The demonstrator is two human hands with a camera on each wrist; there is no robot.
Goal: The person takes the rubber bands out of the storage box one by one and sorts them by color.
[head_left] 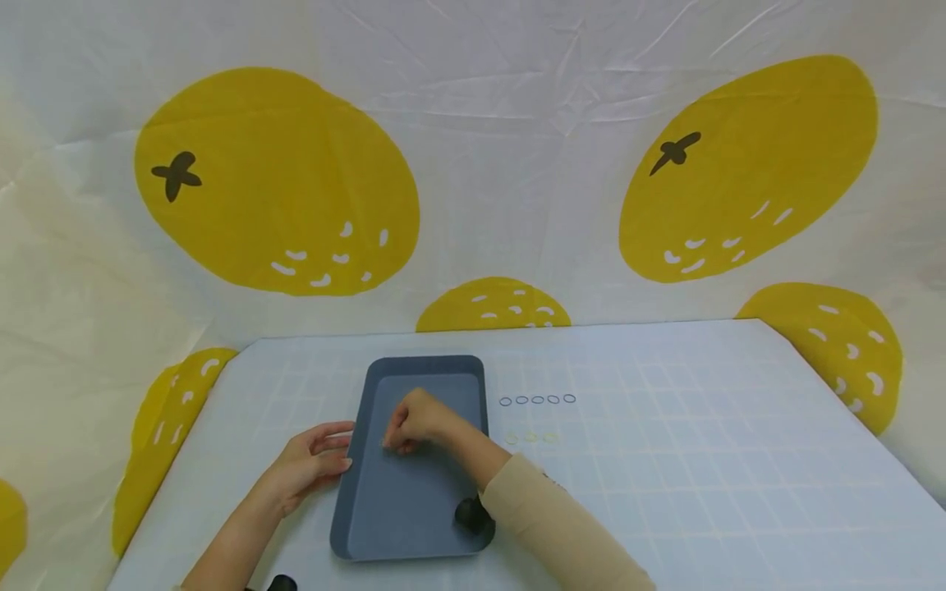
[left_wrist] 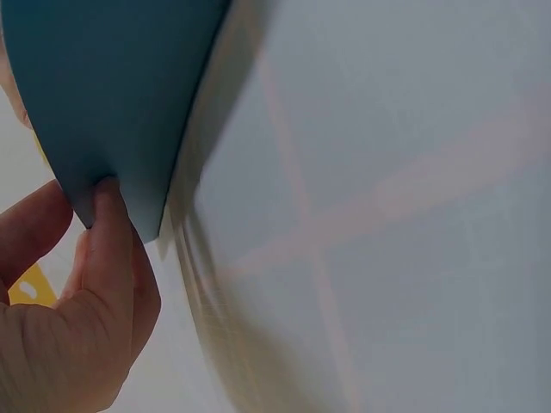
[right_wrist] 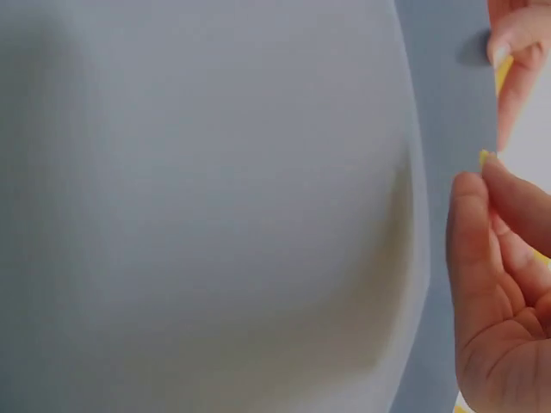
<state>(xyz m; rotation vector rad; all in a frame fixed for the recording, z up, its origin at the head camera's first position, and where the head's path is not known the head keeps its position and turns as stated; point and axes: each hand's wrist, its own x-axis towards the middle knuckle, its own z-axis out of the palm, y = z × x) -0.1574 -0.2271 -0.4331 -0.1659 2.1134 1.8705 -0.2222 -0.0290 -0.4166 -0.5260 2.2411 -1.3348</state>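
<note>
A blue-grey rectangular tray (head_left: 421,525) lies on the table, its long side running away from me. My left hand (head_left: 306,464) is at the tray's left rim, with its thumb and fingers on the edge. In the left wrist view, fingertips of the left hand (left_wrist: 86,318) press the tray's outer wall (left_wrist: 112,95). Over the tray's inside, my right hand (head_left: 417,423) pinches a tiny yellow piece (right_wrist: 485,157) between thumb and forefinger. Only its tip shows, so its full shape is hidden. The right hand (right_wrist: 504,301) faces the left across the tray's rim.
Right of the tray lie several dark blue rings (head_left: 537,400) in a row, with yellow rings (head_left: 530,437) in a row nearer me. A pale checked cloth (head_left: 702,460) covers the table. Behind it hangs a white curtain (head_left: 510,164) printed with yellow fruit.
</note>
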